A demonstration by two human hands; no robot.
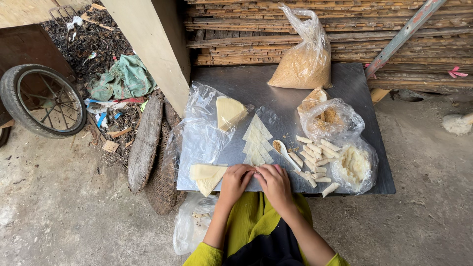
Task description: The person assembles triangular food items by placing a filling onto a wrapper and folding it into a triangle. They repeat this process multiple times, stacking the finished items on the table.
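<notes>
My left hand [235, 180] and my right hand [274, 181] rest side by side at the near edge of a dark metal table [256, 88], fingers curled down over something small that they hide. Just beyond the fingertips lies a row of pale triangular wrapper sheets [257, 140]. A folded stack of wrappers [207, 176] lies left of my left hand. A white spoon [286, 153] with brown filling lies right of the sheets. Several finished rolls [315, 160] are piled to the right of my right hand.
A clear bag with another wrapper stack [229, 112], a large bag of brown crumbs [303, 64], a smaller crumb bag [331, 119] and a bag of white paste [354, 166] stand on the table. A wheel [42, 101], wooden boards [145, 143] and a bamboo wall [335, 29] surround it.
</notes>
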